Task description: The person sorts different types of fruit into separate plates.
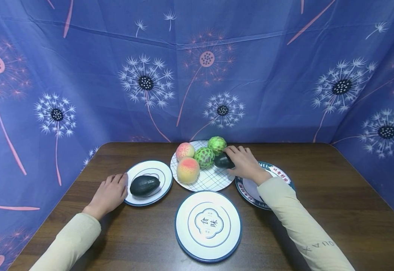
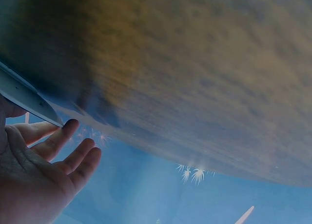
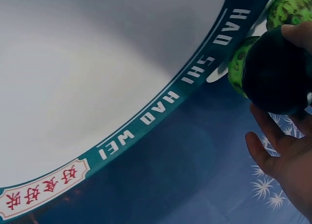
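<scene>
My left hand (image 1: 110, 192) touches the left rim of a small white plate (image 1: 164, 171) with a blue edge, its fingers loosely extended. A dark green avocado (image 1: 144, 185) lies on that plate. In the left wrist view the fingers (image 2: 80, 160) are by the plate's rim (image 2: 29, 97). My right hand (image 1: 246, 163) holds another dark avocado (image 1: 223, 161) over the right side of a checked plate (image 1: 214, 182). The right wrist view shows thumb and fingers around this avocado (image 3: 275, 72). Beside it are two green custard apples (image 1: 204, 157) and two peaches (image 1: 188, 170).
An upturned-looking white plate (image 1: 208, 241) with blue lettering stands at the front middle. Under the right forearm is a plate with a dark lettered rim (image 1: 281, 173). The wooden table (image 1: 335, 195) ends at a blue dandelion-patterned cloth (image 1: 268, 94).
</scene>
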Demonstrator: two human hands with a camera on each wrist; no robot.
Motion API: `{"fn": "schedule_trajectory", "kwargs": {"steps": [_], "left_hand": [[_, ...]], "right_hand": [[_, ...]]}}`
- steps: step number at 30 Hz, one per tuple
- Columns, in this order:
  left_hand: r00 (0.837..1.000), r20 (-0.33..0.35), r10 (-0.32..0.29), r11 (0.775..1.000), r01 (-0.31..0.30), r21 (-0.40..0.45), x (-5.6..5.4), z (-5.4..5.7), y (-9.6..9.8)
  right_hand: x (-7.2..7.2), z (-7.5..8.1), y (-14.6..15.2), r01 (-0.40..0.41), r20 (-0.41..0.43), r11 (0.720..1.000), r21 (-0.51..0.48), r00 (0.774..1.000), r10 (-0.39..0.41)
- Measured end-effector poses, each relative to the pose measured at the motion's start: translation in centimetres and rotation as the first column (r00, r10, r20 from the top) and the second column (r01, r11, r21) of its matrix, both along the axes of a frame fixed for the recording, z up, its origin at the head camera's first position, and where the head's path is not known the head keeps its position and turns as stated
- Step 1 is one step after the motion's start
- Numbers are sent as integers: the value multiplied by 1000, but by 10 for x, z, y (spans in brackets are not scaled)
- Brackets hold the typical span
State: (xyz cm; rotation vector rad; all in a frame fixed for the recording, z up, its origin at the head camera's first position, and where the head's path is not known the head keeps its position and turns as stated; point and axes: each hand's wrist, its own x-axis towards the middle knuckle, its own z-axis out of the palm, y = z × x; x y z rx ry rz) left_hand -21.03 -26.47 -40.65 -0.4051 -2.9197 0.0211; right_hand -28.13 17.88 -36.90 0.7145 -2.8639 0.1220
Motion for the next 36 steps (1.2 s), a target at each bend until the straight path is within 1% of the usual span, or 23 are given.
{"fn": "schedule_trajectory", "kwargs": {"steps": [10, 19, 26, 36], "left_hand": [[1000, 5, 8, 1000, -8, -2, 0, 1, 0], [1000, 15, 8, 1000, -8, -3, 0, 1, 1], [1000, 6, 2, 1000, -2, 2, 1, 1, 0], [1000, 21, 11, 1000, -11, -3, 0, 2, 1]], "right_hand": [[5, 8, -6, -31, -59, 999, -19, 998, 30], [9, 18, -15, -81, -113, 997, -20, 990, 78], [10, 22, -22, -83, -107, 996, -25, 991, 80], [11, 30, -40, -103, -112, 994, -22, 989, 100]]}}
